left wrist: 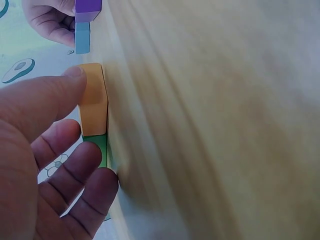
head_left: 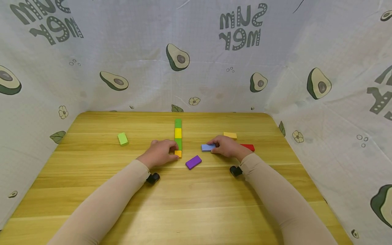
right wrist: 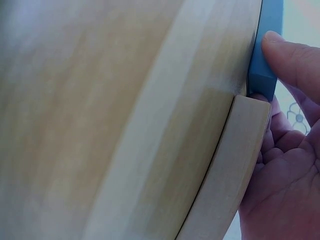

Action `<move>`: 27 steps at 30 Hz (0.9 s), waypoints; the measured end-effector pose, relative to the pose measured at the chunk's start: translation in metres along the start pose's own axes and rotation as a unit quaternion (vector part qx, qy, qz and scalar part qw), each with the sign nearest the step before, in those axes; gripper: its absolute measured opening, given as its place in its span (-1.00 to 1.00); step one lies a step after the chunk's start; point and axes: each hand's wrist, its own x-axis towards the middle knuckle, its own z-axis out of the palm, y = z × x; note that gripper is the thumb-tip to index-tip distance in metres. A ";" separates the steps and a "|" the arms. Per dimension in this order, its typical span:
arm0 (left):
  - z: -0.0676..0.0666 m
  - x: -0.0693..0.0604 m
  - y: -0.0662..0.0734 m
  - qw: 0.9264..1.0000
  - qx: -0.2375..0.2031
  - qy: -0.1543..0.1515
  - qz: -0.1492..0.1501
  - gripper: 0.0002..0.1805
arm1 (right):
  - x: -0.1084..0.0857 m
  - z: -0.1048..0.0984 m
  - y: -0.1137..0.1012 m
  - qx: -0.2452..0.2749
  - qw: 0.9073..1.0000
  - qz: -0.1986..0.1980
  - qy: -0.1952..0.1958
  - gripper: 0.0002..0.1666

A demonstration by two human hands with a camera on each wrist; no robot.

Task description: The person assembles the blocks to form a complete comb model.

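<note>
Blue block within the right grip, its left end outside.

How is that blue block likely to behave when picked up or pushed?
The blue block should stay stiff, judging by its straight, crisp edges. It looks light enough to pinch, since the right hand holds it between thumb and fingers. Pushed, it would probably slide rather than roll, given its flat faces.

place: screened-off workspace (room type unclear) | signs: wooden table, avocado-print cloth
</note>
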 end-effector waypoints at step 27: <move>-0.012 -0.007 -0.005 0.999 -0.020 0.023 -0.011 -0.57 | -0.001 0.000 0.000 0.003 1.000 -0.003 -0.002 -0.55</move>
